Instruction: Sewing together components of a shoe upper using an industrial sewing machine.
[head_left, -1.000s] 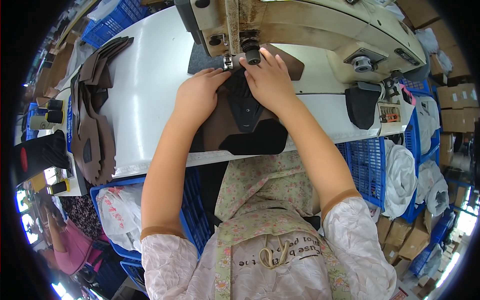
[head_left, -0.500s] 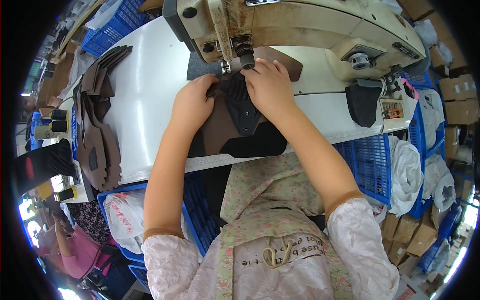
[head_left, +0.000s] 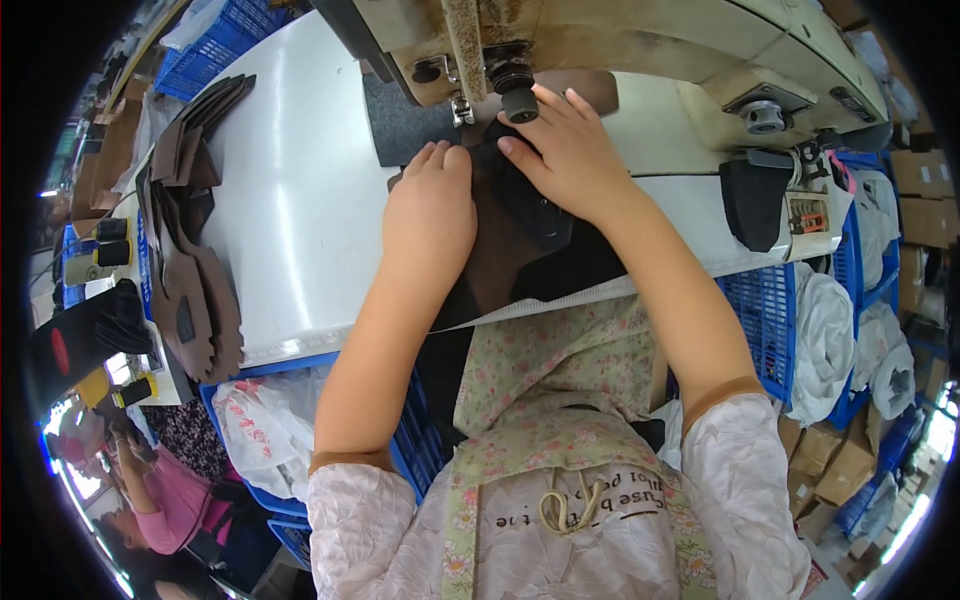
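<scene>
A dark brown and black sewn fabric piece [head_left: 500,262] lies on the white machine table below the presser foot [head_left: 461,110] of a sewing machine [head_left: 620,45]. My left hand [head_left: 432,208] rests on the left part of the piece, palm down, fingers side by side and its thumb out of sight. On the far right part lies my right hand [head_left: 572,160], fingers and thumb apart, close beside the needle area. A grey-blue panel [head_left: 400,122] shows left of the foot, and a brown flap [head_left: 585,92] sticks out beyond my right fingers.
Brown cut pieces [head_left: 190,250] are piled at the table's left. A black pad [head_left: 752,203] hangs at the machine's right. Blue crates [head_left: 757,318] with white bags stand below the table on both sides. Thread spools [head_left: 112,252] and another person [head_left: 175,500] are at far left.
My left hand has shifted right over the piece and come closer to my right hand. The fabric has turned and moved right in view. The whole view has shifted slightly too.
</scene>
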